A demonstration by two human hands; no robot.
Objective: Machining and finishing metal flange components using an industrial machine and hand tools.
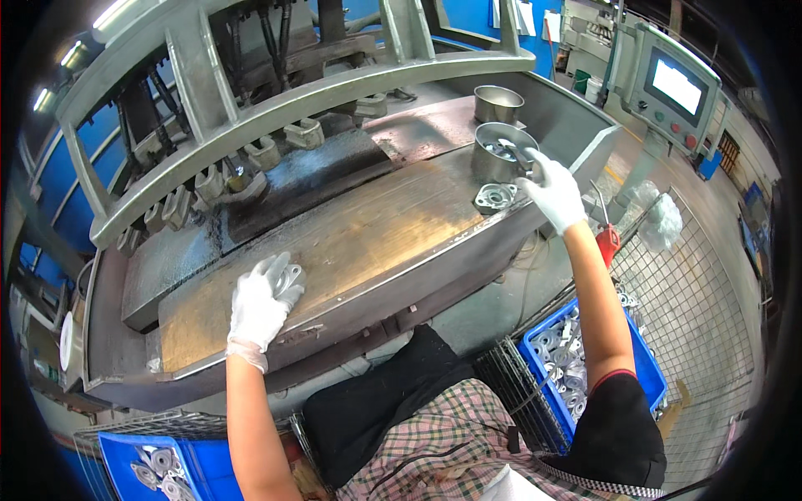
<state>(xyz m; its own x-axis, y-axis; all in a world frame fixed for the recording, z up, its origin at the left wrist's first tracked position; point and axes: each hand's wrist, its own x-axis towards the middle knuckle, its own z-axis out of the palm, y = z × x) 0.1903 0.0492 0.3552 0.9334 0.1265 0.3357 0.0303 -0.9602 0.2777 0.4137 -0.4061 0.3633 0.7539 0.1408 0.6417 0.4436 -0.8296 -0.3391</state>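
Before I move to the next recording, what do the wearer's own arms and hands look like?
Both the left hand and the right hand wear plain white gloves. The left glove ends in a thin, wrinkled, see-through-looking cuff. Both forearms are bare; the right arm has a short black sleeve with red edging, while no left sleeve shows.

I have the gloved left hand [257, 311] curled over a grey metal casting [289, 278] at the wooden board [368, 242], while my gloved right hand [553, 194] is at the rim of the nearer steel pot [493, 169]. Just beside that pot lies a flanged casting [496, 197]; below my right forearm, a blue crate [647, 364] holds more.
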